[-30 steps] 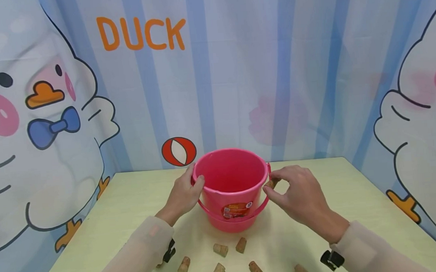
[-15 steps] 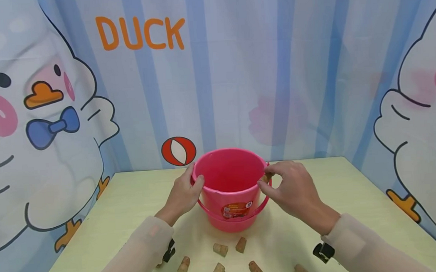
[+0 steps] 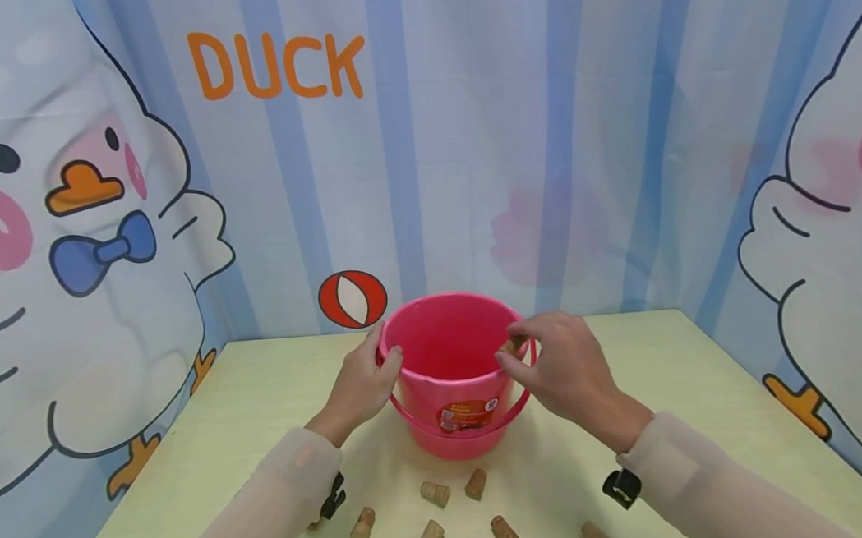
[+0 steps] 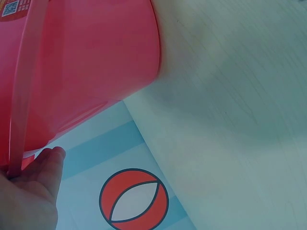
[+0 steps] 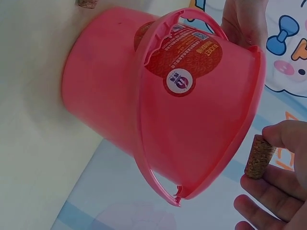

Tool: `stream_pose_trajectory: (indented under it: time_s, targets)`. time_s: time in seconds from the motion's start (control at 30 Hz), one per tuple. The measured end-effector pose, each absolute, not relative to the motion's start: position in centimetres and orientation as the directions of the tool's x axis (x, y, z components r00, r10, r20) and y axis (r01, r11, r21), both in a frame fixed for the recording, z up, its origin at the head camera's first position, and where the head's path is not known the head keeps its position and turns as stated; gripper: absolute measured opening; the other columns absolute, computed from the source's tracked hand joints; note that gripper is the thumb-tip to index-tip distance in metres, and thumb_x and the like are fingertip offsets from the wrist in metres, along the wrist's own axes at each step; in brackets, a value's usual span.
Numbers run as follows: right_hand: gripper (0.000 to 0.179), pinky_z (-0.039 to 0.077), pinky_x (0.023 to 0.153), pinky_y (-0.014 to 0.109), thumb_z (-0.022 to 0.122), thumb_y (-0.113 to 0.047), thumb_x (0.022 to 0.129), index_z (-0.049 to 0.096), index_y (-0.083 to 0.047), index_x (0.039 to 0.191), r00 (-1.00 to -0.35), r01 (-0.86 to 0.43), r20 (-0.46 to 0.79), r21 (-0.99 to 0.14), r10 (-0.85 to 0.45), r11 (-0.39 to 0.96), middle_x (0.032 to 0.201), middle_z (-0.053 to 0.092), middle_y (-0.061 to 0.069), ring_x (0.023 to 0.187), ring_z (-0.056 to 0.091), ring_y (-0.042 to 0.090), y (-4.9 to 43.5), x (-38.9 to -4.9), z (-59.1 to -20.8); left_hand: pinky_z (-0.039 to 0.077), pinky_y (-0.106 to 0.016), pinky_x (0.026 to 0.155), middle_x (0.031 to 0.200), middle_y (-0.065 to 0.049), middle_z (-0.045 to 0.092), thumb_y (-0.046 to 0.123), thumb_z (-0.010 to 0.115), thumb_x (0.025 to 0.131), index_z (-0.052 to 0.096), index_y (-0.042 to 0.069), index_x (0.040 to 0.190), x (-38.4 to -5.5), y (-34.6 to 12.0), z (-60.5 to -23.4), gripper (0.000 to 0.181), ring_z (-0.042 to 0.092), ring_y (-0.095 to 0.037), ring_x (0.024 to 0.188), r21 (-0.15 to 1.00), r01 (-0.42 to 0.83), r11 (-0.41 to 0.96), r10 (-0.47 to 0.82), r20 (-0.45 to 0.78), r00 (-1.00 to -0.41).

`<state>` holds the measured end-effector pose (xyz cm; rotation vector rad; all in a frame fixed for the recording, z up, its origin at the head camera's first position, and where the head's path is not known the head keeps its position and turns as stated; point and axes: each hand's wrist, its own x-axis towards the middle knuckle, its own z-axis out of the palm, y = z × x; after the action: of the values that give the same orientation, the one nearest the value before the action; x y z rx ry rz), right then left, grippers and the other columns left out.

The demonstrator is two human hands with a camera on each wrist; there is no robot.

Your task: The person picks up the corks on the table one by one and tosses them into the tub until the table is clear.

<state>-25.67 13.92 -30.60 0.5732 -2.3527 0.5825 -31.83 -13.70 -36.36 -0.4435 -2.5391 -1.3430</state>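
A pink plastic bucket point(image 3: 420, 397) stands upright on the table, its handle point(image 3: 515, 412) hanging down in front. My left hand point(image 3: 357, 385) grips the rim on the left side, thumb over the edge; in the left wrist view, its fingers point(image 4: 50, 170) lie along the outside. At the right rim my right hand point(image 3: 566, 368) pinches a tapered cork point(image 5: 260, 157) between thumb and fingers. That cork is over the bucket's mouth in the head view. The bucket's floor is hidden by its front wall.
Several corks lie on the pale table point(image 3: 212, 447) in front of the bucket, among them one cork point(image 3: 436, 493) near its base and another cork point(image 3: 598, 537) at the front right. A curtain point(image 3: 452, 136) printed with ducks hangs behind the table.
My right hand has moved left with the cork, from outside the bucket's right edge to over its mouth. The left hand and the bucket have stayed in place.
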Motion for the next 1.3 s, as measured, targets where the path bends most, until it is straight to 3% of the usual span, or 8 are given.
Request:
stream_pose_trajectory:
  time_s: [0.3,0.47,0.8,1.1,1.3]
  targets:
    - [0.027,0.056,0.081,0.045,0.087,-0.022,0.079,0.079,-0.006,0.099,-0.711,-0.525,0.657,-0.259,-0.251,0.811,0.084,0.074,0.001,0.081,0.064,0.023,13.4,-26.4,-30.5,0.060,-0.045,0.088,0.143,-0.009,0.057,0.026,0.054,0.103,0.031,0.013,0.160,-31.9,-13.6,-36.4,0.063,0.058,-0.028,0.120,0.762,0.369,0.532,0.154,0.341,-0.927]
    - [0.033,0.059,0.072,0.038,0.088,-0.023,0.078,0.079,-0.005,0.103,-0.725,-0.514,0.643,-0.268,-0.246,0.815,0.087,0.075,0.002,0.082,0.063,0.022,13.0,-26.8,-30.6,0.060,-0.044,0.088,0.142,-0.009,0.057,0.026,0.054,0.103,0.031,0.012,0.160,-31.8,-13.6,-36.3,0.063,0.058,-0.027,0.119,0.757,0.375,0.536,0.157,0.347,-0.925]
    - [0.032,0.061,0.065,0.032,0.088,-0.022,0.079,0.079,-0.004,0.104,-0.779,-0.498,0.579,-0.336,-0.241,0.799,0.088,0.075,0.003,0.083,0.065,0.024,12.3,-27.2,-30.6,0.060,-0.044,0.089,0.142,-0.009,0.057,0.026,0.054,0.103,0.031,0.013,0.160,-31.8,-13.6,-36.3,0.063,0.057,-0.027,0.119,0.758,0.369,0.538,0.151,0.344,-0.927]
    - [0.029,0.059,0.061,0.028,0.085,-0.023,0.083,0.078,-0.005,0.105,-0.830,-0.466,0.502,-0.384,-0.244,0.797,0.087,0.074,0.002,0.074,0.065,0.017,11.7,-27.5,-30.9,0.060,-0.045,0.088,0.144,-0.009,0.055,0.025,0.055,0.103,0.030,0.012,0.161,-31.8,-13.7,-36.4,0.065,0.056,-0.029,0.122,0.762,0.367,0.534,0.152,0.341,-0.928]
    - [0.045,0.062,0.069,0.035,0.085,-0.027,0.083,0.074,-0.004,0.120,-0.871,-0.406,0.440,-0.395,-0.218,0.824,0.106,0.075,0.011,0.090,0.067,0.027,11.7,-27.4,-31.0,0.060,-0.044,0.088,0.142,-0.009,0.057,0.027,0.054,0.103,0.032,0.013,0.160,-31.8,-13.6,-36.3,0.063,0.057,-0.028,0.119,0.761,0.366,0.536,0.150,0.341,-0.928]
